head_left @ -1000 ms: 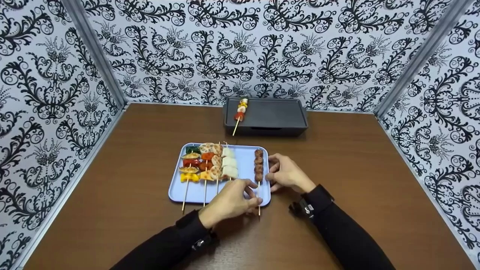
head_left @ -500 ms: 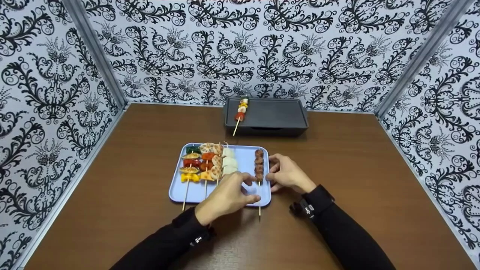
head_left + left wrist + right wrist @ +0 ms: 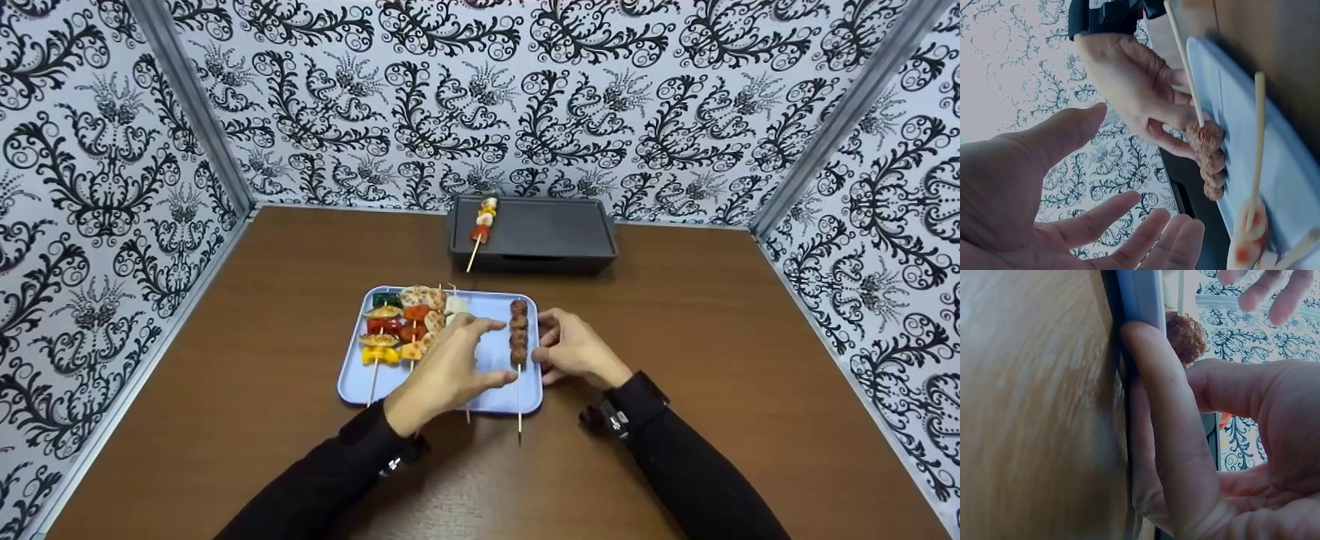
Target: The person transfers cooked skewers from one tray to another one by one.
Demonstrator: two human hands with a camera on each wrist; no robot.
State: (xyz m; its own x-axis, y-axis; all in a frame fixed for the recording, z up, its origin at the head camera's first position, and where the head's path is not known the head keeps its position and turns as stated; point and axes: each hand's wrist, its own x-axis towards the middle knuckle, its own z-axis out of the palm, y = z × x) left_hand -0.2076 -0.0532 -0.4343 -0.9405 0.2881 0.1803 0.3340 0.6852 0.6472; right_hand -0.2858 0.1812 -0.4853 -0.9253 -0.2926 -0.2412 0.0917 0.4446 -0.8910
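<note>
A light blue tray (image 3: 491,390) lies on the wooden table with several food skewers on it. My left hand (image 3: 446,364) hovers over the tray's middle, thumb and fingers spread, nothing between them; in the left wrist view the palm (image 3: 999,191) shows. It hides part of the white-piece skewer. Just right of it lies a meatball skewer (image 3: 518,334), its stick reaching past the tray's front edge. My right hand (image 3: 574,346) grips the tray's right rim beside the meatballs. In the right wrist view, one finger (image 3: 1157,394) presses against the tray's side (image 3: 1143,295).
Behind the tray stands a dark grey grill (image 3: 555,229) with one mixed skewer (image 3: 482,225) at its left, its stick overhanging the front. Vegetable skewers (image 3: 381,330) fill the tray's left half. Patterned walls (image 3: 487,97) enclose the table (image 3: 712,337) at the back and sides.
My left hand has lifted off the meatball skewer's stick, moved away and to the left, and spread its fingers wider. The right hand has stayed at the tray's rim.
</note>
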